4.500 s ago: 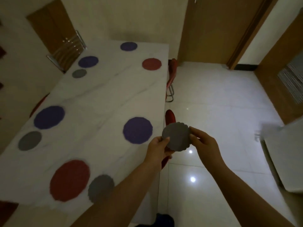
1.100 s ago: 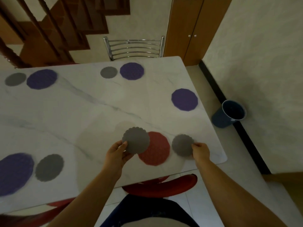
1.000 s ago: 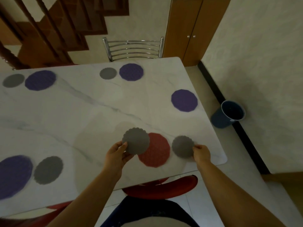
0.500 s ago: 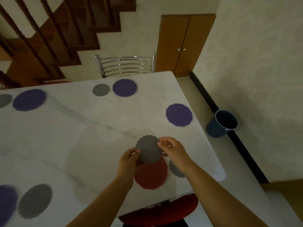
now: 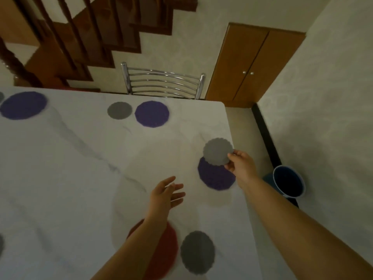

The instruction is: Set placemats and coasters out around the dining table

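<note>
Observer: Tabletop [image 5: 60, 178], left to right: far purple placemat [image 5: 23, 105] at the left edge; rear grey coaster [image 5: 119, 110] just beside rear purple placemat [image 5: 151, 113].
Checker: Left hand [image 5: 167, 194]?
Observer: Fingers [image 5: 175, 196] were spread and released, holding nothing. The forearm crossed the red placemat [image 5: 161, 249], with the near grey coaster [image 5: 197, 252] just beside it.
Checker: Right hand [image 5: 241, 166]?
Observer: Its fingers [image 5: 232, 157] pinched the held grey coaster [image 5: 218, 151] by the rim, over the far edge of the right purple placemat [image 5: 216, 178]; contact could not be told. Blue bucket [image 5: 288, 183] stood on the floor.
</note>
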